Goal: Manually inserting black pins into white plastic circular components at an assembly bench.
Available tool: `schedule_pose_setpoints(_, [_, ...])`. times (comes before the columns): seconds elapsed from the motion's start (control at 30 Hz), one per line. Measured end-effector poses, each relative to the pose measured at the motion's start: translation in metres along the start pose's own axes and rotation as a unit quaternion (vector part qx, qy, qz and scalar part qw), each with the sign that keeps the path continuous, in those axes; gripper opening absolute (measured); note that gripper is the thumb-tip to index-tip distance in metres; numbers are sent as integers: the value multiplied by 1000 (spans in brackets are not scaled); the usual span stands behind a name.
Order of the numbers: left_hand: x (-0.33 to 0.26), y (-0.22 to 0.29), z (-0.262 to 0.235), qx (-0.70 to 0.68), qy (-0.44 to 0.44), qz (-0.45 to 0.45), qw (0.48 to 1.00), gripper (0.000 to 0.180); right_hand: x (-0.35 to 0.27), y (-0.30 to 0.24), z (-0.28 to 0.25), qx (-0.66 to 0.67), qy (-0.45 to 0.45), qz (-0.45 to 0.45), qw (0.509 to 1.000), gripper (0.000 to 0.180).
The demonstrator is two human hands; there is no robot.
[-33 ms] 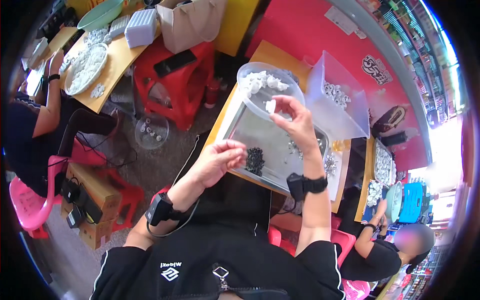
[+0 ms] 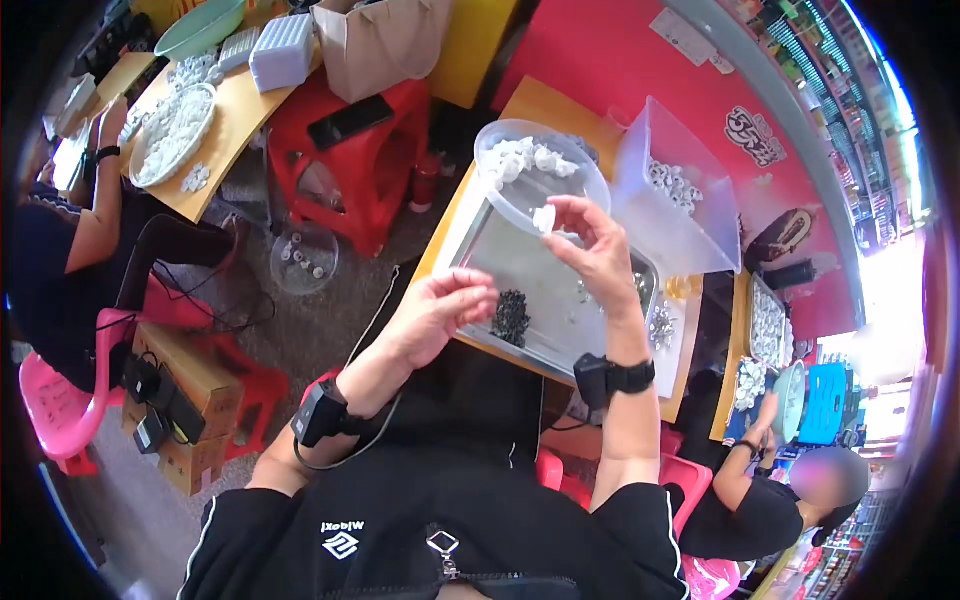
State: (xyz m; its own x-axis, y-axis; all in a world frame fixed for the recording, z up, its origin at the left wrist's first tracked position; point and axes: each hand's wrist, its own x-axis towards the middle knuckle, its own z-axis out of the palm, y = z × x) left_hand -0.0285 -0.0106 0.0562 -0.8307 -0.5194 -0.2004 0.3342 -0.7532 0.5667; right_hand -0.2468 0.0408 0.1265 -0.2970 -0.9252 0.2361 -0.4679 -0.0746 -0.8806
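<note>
My right hand (image 2: 594,243) pinches a small white plastic part (image 2: 543,219) between thumb and fingertips, above the near rim of a clear round tub (image 2: 490,187). White parts (image 2: 525,160) are heaped in that tub. To the left, my left hand (image 2: 445,305) hovers over the edge of a metal tray (image 2: 475,255), thumb and fingers drawn together; whatever may be between them is too small to make out. Just beside it, a pile of small black pieces (image 2: 511,318) lies in the tray. Small metal pieces (image 2: 661,327) lie near my right forearm.
A tall clear bin (image 2: 690,235) with white parts stands behind the tray. Left of the table is a red stool (image 2: 375,165) bearing a phone (image 2: 350,122). Co-workers sit at tables on both sides. A clear tub (image 2: 305,260) rests on the floor.
My left hand has risen slightly away from me, and its fingers have shifted. The white part in my right hand has turned and dipped a little.
</note>
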Motion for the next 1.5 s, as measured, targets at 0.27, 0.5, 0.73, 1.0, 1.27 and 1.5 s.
schedule_pose_setpoints(0.27, [-9,-8,19,82,-24,-15,996,38,-97,-33,46,-204,8,-73,976,35])
schedule_pose_setpoints(0.5, [-40,-24,-18,63,-8,-161,985,31,-142,18,18,-144,103,59,982,19])
schedule_pose_setpoints(0.73, [-38,-31,-11,68,-88,-249,962,38,-131,76,-20,-308,150,129,931,14])
schedule_pose_setpoints(1.0, [-32,-26,-3,47,-101,-217,970,38,-129,59,-14,-154,148,204,955,11])
schedule_pose_setpoints(1.27, [-38,-32,-2,0,-92,-231,969,37,-142,67,-20,187,162,203,947,13])
schedule_pose_setpoints(1.5, [-53,-33,8,-5,-92,-202,975,37,-156,14,13,423,137,155,882,22])
